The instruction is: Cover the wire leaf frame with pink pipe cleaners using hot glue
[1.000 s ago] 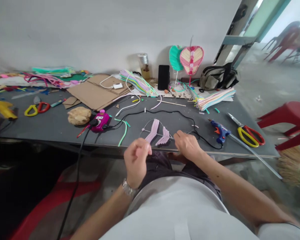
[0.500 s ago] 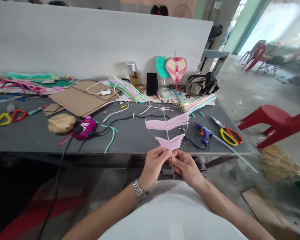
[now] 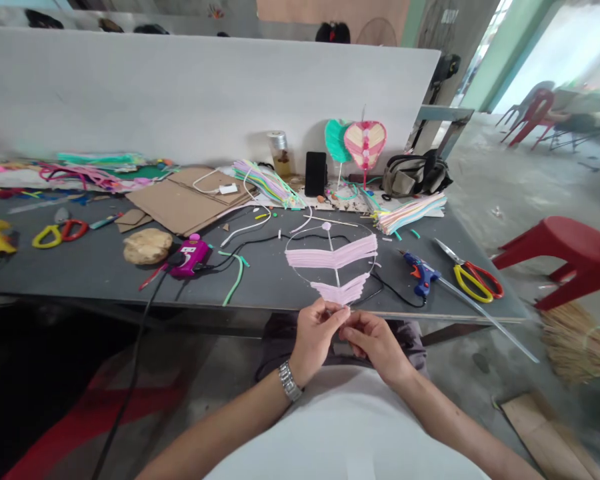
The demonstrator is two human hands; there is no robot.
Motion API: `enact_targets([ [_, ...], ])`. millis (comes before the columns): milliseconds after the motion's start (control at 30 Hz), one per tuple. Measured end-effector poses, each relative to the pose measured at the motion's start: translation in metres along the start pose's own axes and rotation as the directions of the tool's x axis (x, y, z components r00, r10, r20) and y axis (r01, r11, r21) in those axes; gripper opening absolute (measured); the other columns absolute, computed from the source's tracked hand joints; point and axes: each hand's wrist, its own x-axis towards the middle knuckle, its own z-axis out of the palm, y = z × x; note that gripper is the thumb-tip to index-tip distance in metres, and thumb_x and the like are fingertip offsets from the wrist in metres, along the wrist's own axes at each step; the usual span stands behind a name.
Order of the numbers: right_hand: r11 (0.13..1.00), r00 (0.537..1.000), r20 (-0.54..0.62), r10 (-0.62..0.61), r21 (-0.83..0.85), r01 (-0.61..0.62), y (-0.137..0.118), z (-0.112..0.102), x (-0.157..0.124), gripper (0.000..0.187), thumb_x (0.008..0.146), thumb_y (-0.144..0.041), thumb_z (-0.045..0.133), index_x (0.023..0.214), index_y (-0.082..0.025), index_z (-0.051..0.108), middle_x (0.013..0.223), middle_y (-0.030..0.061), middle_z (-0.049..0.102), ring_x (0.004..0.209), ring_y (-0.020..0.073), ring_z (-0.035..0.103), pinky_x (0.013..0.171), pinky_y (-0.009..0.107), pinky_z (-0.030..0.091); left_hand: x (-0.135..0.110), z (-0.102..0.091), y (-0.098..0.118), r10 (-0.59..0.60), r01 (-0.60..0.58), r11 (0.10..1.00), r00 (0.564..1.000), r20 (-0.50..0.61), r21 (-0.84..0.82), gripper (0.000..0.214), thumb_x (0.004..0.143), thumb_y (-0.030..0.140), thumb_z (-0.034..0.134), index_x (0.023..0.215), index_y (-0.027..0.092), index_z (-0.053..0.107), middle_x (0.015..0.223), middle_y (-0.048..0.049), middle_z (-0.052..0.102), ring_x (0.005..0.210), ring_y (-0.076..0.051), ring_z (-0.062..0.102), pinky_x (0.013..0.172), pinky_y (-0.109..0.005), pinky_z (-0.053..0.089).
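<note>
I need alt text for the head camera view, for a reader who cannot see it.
The left hand and right hand hold up a wire loop frame carrying pale pink strips over a dark grey table. On the table lie a blue glue gun, yellow-and-red scissors and cardboard.

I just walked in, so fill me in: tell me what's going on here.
A person is holding a wire frame with pink strips fixed across it, pinching its lower end between the left hand and right hand, just over the table's edge. A blue glue gun and scissors lie on the table to the right.
</note>
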Motion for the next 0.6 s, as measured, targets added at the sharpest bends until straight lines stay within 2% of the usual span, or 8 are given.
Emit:
enact_targets([
  [100, 0.998, 0.999, -0.032, -0.022, -0.065, 0.020, 0.005, 0.001, 0.000, 0.043, 0.069, -0.053, 0.087, 0.078, -0.018, 0.064, 0.062, -0.0023, 0.063, 0.043, 0.0063, 0.041, 0.041, 0.021, 0.026, 0.003, -0.003, -0.003, 0.027, -0.024, 0.997, 0.999, -0.045, 0.067, 0.021, 0.077, 0.039, 0.081, 0.075, 0.018, 0.076, 0.070, -0.0035, 0.071, 0.063, -0.016, 0.059, 0.062, -0.029, 0.046],
  [267, 0.995, 0.996, -0.058, -0.074, -0.074, 0.070, 0.006, 0.003, 0.001, 0.040, 0.074, -0.053, 0.083, 0.075, -0.019, 0.063, 0.056, -0.0042, 0.059, 0.041, 0.0059, 0.039, 0.040, 0.021, 0.029, 0.000, -0.006, -0.006, 0.025, -0.027, 0.999, 0.998, 0.062, 0.030, 0.023, 0.080, 0.041, 0.079, 0.077, 0.018, 0.076, 0.074, -0.0035, 0.071, 0.061, -0.016, 0.060, 0.059, -0.028, 0.048],
  [467, 0.997, 0.996, -0.055, -0.071, -0.009, 0.071, 0.002, 0.002, 0.000, 0.037, 0.074, -0.049, 0.083, 0.077, -0.019, 0.062, 0.061, -0.0024, 0.065, 0.040, 0.0055, 0.041, 0.039, 0.020, 0.029, -0.001, -0.012, -0.004, 0.080, -0.088, 0.992, 0.993, 0.081, 0.091, 0.027, 0.084, 0.042, 0.076, 0.074, 0.018, 0.073, 0.072, -0.0026, 0.068, 0.066, -0.016, 0.061, 0.065, -0.027, 0.048],
  [600, 0.997, 0.995, -0.066, -0.077, 0.026, 0.079, 0.001, 0.001, 0.000, 0.037, 0.074, -0.049, 0.084, 0.080, -0.019, 0.064, 0.062, -0.0019, 0.065, 0.040, 0.0054, 0.041, 0.040, 0.021, 0.029, 0.003, -0.018, -0.009, 0.099, -0.098, 0.994, 0.995, -0.014, 0.041, 0.032, 0.092, 0.045, 0.067, 0.074, 0.019, 0.063, 0.067, 0.0010, 0.060, 0.063, -0.013, 0.053, 0.062, -0.025, 0.042],
])
